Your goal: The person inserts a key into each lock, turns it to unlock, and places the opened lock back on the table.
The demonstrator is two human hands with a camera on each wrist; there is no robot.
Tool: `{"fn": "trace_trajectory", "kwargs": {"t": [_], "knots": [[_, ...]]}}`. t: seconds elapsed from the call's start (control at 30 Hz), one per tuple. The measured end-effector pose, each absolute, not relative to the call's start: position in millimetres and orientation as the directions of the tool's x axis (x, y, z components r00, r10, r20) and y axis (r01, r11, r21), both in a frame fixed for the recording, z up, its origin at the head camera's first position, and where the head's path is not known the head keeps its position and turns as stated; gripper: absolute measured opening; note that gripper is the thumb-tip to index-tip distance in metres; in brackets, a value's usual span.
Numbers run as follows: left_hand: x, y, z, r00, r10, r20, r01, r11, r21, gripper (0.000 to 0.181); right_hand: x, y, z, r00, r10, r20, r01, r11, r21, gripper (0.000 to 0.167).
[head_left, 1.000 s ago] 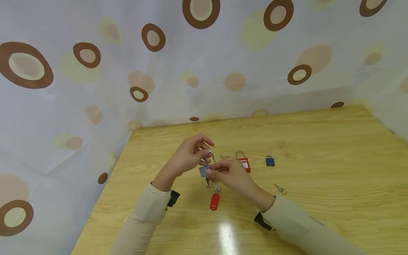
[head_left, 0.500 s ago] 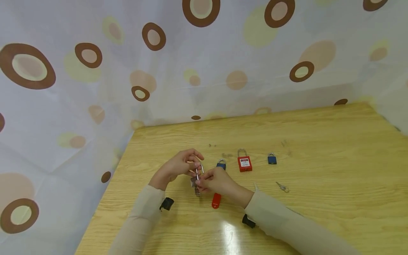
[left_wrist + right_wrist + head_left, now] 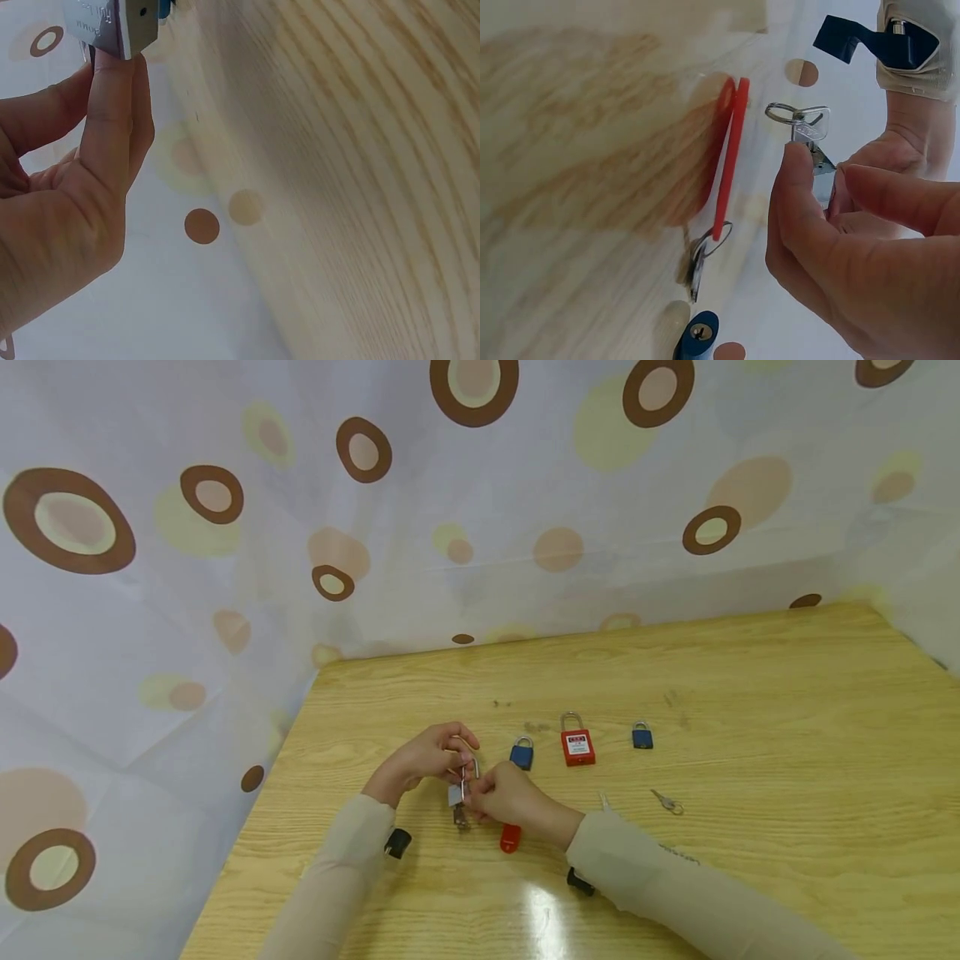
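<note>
A small silver padlock is held above the table between both hands. My left hand grips its raised shackle with thumb and fingers; in the left wrist view the padlock's grey body shows above the fingertips. My right hand pinches the padlock from the right side. A key with a split ring sticks out of its underside in the right wrist view. Whether the shackle's free end sits in the body is hidden by the fingers.
Under and beyond the right hand lie a red key tag and a blue padlock. Further right are a red padlock, a smaller blue padlock and a ringed key. Another key peeks out beside the right sleeve.
Both hands have moved left and nearer to me with the silver padlock, mostly in the first half second. The nearer blue padlock, earlier hidden behind the right hand, now shows.
</note>
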State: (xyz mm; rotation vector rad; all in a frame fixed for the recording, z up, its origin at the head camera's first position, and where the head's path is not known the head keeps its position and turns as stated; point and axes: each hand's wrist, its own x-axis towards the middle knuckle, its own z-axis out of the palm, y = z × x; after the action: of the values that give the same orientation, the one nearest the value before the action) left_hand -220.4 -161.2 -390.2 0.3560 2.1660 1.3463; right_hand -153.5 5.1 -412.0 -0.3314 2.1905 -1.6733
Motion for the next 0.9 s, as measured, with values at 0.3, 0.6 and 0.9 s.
{"fn": "trace_trajectory", "kwargs": {"t": [0.3, 0.6, 0.9], "knots": [[-225, -162, -399, -0.846, 0.422, -0.327, -0.098, 0.48, 0.872, 0.017, -147, 2, -403, -0.924, -0.35, -0.156, 0.025, 0.353, -0.935, 0.009], [-231, -160, -403, -0.854, 0.392, -0.341, -0.093, 0.531, 0.842, 0.013, -149, 1, -406, -0.923, -0.376, -0.084, -0.09, 0.421, -0.902, 0.02], [-238, -152, -405, -0.857, 0.405, -0.317, -0.016, 0.596, 0.803, 0.013, -149, 6, -406, -0.922, -0.378, -0.088, -0.109, 0.469, -0.876, 0.025]]}}
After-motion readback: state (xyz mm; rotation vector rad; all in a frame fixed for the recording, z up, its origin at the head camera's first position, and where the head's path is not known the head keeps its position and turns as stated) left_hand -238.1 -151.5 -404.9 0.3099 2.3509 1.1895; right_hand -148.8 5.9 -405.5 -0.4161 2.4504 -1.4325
